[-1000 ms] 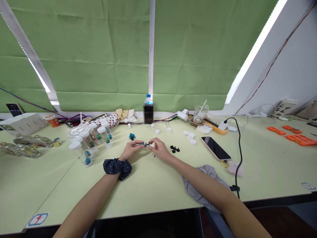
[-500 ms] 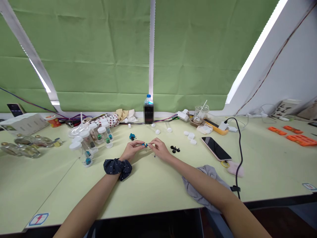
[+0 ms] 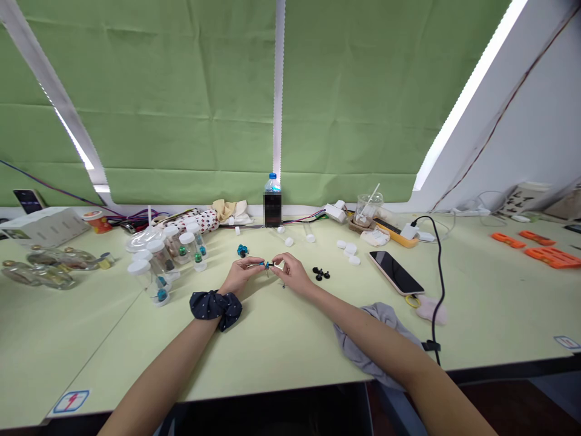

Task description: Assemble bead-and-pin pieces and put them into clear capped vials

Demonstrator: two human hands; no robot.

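Note:
My left hand (image 3: pixel 241 275), with a dark dotted scrunchie (image 3: pixel 216 309) at its wrist, pinches a small blue part (image 3: pixel 265 264) between thumb and fingers. Facing it, my right hand (image 3: pixel 294 274) holds a small black piece (image 3: pixel 272 264) in its fingertips, against or very close to the blue part. A thin pin-like bit points down from the blue part. Behind my left hand lies a cluster of blue parts (image 3: pixel 242 250). Several black round-headed parts (image 3: pixel 321 274) rest to the right of my right hand. Below its fingers is a tiny dark thing (image 3: pixel 284 286), too small to name.
Clear tubes with white caps (image 3: pixel 157 278) stand at left, some holding blue or green pieces. Loose white caps (image 3: pixel 349 249), a phone (image 3: pixel 396 272) and a black cable (image 3: pixel 439 272) are at right. A bottle (image 3: pixel 273 206) stands at the back; grey cloth (image 3: pixel 358 345) lies under my right forearm.
The black piece now shows plainly between my right fingertips, beside the blue part. My right fingers have shifted slightly; my left hand has stayed nearly still.

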